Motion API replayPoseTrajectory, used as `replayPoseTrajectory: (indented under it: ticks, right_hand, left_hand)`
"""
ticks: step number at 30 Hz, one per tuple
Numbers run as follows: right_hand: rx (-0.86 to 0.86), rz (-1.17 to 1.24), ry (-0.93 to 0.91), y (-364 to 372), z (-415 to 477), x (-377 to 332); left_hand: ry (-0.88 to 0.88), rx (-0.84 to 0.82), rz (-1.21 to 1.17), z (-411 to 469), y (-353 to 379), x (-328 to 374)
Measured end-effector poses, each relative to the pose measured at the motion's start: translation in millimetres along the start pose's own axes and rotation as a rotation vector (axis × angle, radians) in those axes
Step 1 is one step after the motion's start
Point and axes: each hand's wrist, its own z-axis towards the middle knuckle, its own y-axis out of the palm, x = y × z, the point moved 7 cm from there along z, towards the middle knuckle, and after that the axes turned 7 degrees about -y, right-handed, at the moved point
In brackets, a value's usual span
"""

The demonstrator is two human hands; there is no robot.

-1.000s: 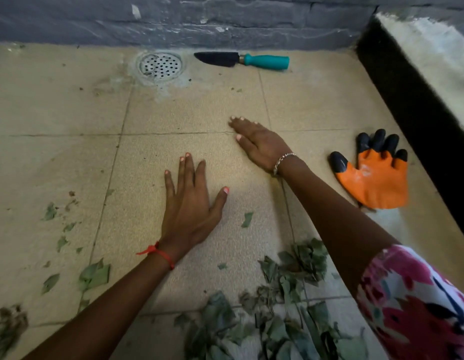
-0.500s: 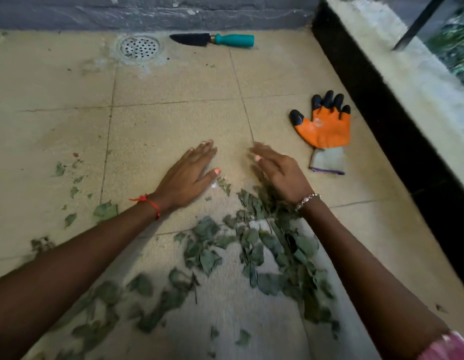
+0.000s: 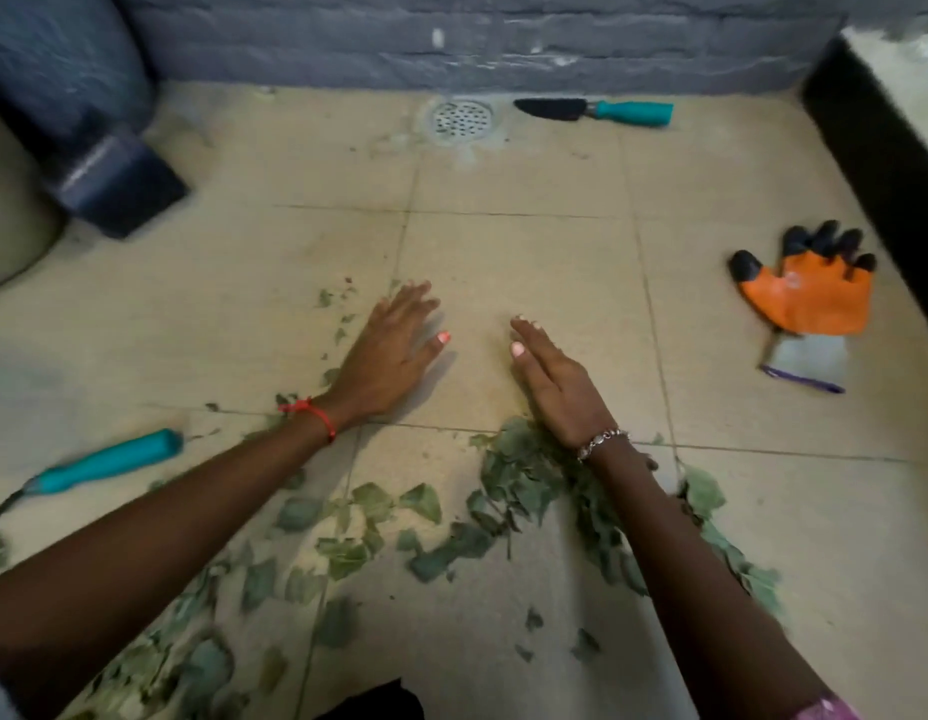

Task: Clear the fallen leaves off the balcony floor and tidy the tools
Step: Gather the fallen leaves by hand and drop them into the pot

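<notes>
Fingers (image 3: pixel 410 302) straight, leaves (image 3: pixel 513 475) green (torn, scattered)

Beige tiled floor (image 3: pixel 503 262) meets grey brick wall (image 3: pixel 451 49).

The left hand (image 3: pixel 394 356) and right hand (image 3: pixel 555 387) lie flat side by side on the floor (image 3: pixel 529 241), with leaves (image 3: pixel 513 480) nearer the person. Behind, by the wall (image 3: pixel 451 44), a drain (image 3: pixel 461 119) lies left of a trowel (image 3: pixel 597 111). A glove (image 3: pixel 810 298) lies far right, a hand tool (image 3: pixel 103 467) far left.

Single head-worn view, steeply down over the floor (image 3: pixel 503 241) toward the wall (image 3: pixel 503 54), seemingly crouch-low.
</notes>
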Motion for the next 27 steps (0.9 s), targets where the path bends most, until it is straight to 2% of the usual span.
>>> replayPoseTrajectory:
  ticks: [4,7,9,14,17,18,20,22,24,27]
  right_hand:
    - [-0.115,-0.372,-0.145,32,13,1]
    - [-0.089,-0.371,-0.178,33,16,6]
    - [-0.075,-0.366,-0.189,31,18,6]
    - [-0.087,-0.375,-0.188,32,22,2]
    - [-0.09,-0.377,-0.141,31,21,4]
    - [-0.088,-0.369,-0.123,31,21,5]
    - [-0.089,-0.351,-0.106,31,19,5]
    - [-0.111,-0.346,-0.108,33,18,5]
    - [-0.119,-0.36,-0.109,36,15,4]
    - [-0.116,-0.373,-0.09,41,13,7]
  left_hand:
    - [-0.215,0.032,0.075,30,-45,-76]
    - [-0.311,-0.066,0.045,45,-47,-111]
    - [-0.267,-0.125,0.079,42,-34,-112]
    - [-0.091,-0.069,0.053,5,-3,-67]
    - [-0.01,-0.15,0.038,-20,20,-36]
    - [-0.005,-0.198,-0.041,-27,26,-26]
    - [-0.062,-0.29,-0.365,-40,31,-8]
    - [-0.123,-0.235,-0.575,-47,23,-3]
    - [-0.148,-0.118,-0.535,-48,9,-11]
    - [-0.144,-0.101,-0.249,-31,-4,-29]
